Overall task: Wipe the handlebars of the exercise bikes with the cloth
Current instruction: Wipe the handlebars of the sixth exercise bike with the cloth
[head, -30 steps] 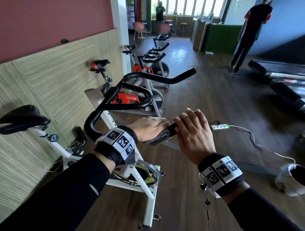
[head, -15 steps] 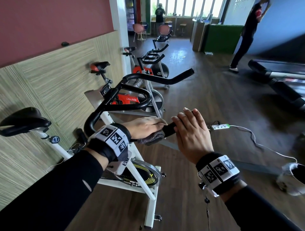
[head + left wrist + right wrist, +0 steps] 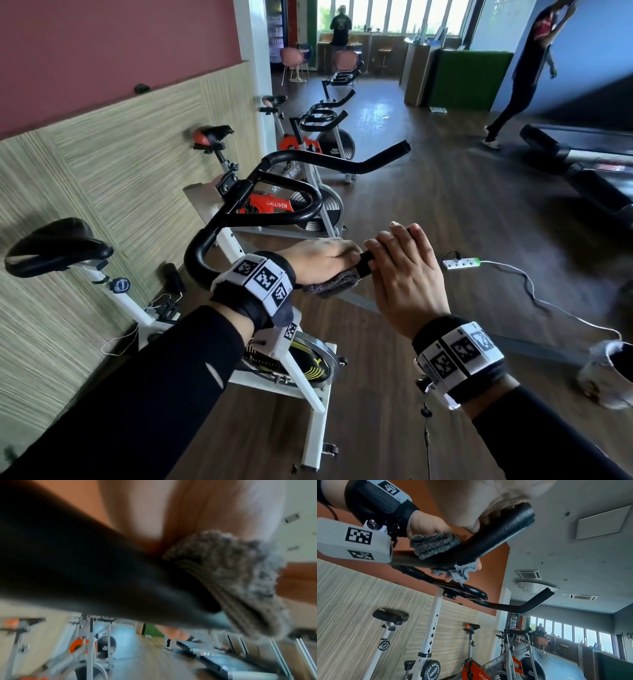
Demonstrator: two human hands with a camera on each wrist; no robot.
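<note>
Head view: left hand (image 3: 320, 258) slid cloth (image 3: 334, 282) rightward.

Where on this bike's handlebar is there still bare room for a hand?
Free: the far arm out to its tip, and the near bend between the stem and the left hand. Crowded: the near arm's end, where the left hand holds the cloth around the bar and the right hand grips the tip beside it.

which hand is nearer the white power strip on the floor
Right. The right hand holds the tip of the near handlebar, on the side toward the power strip. The left hand wraps the cloth round the bar, farther from it.
</note>
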